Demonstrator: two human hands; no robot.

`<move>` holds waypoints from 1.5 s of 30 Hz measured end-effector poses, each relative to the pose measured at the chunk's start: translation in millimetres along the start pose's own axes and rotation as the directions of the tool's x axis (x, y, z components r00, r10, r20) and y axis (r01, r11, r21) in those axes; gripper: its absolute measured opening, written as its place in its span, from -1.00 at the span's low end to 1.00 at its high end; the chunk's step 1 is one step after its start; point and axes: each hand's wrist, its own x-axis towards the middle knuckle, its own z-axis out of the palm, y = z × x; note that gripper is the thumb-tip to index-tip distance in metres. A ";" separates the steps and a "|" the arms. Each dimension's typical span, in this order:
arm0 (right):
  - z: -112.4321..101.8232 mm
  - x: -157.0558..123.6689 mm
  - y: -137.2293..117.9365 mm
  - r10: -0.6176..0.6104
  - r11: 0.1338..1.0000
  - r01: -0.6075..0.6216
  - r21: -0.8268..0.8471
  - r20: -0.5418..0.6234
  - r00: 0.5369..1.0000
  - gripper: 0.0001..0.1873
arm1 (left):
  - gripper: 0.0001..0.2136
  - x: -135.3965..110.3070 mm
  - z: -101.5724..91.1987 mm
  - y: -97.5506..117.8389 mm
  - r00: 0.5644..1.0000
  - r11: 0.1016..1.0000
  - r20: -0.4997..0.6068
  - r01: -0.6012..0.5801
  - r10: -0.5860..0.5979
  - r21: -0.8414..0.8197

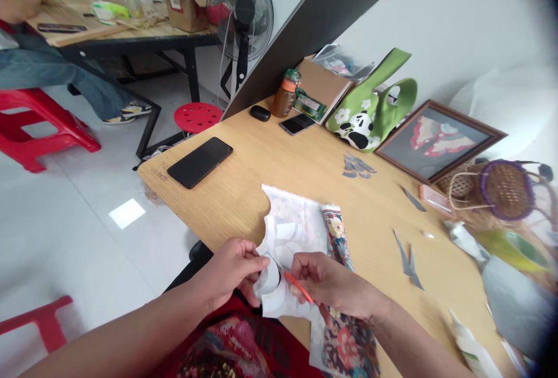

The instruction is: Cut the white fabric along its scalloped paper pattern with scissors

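Observation:
My left hand [233,270] pinches a piece of white patterned fabric [290,232] at the near edge of the wooden table [305,163]. My right hand [333,285] is closed round orange-handled scissors [299,286], whose thin blades point into the fabric between the two hands. The fabric's floral side [344,320] shows where it folds over and hangs off the table edge towards my lap.
A black phone [199,161] lies at the table's left corner, another phone [297,124] and a brown bottle [285,94] further back. Grey cut scraps [358,166], a green panda bag [370,111], a framed picture [438,139] and a wicker basket [501,189] fill the right. Another person sits far left.

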 end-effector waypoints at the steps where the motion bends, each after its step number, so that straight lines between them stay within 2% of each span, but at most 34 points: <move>1: 0.0 -0.1 0.3 -0.002 1.000 0.002 0.004 0.004 1.000 -0.53 | -0.63 0.2 0.0 -0.3 1.000 1.000 -0.006 -0.001 0.001 0.000; 16: -2.8 5.6 2.9 -0.001 0.998 -0.003 0.057 0.065 0.998 -0.55 | -0.64 0.7 -0.6 -0.3 1.000 1.000 0.026 0.013 -0.012 -0.014; 40: -2.8 3.5 2.3 -0.021 0.999 0.020 0.031 0.031 0.999 -0.58 | -0.65 1.2 0.0 0.5 1.000 1.000 0.015 0.018 -0.018 -0.011; 45: -2.9 3.7 0.9 -0.009 0.999 0.008 0.036 0.031 0.999 -0.56 | -0.60 -0.1 0.9 3.0 0.999 1.000 0.023 0.027 -0.026 -0.015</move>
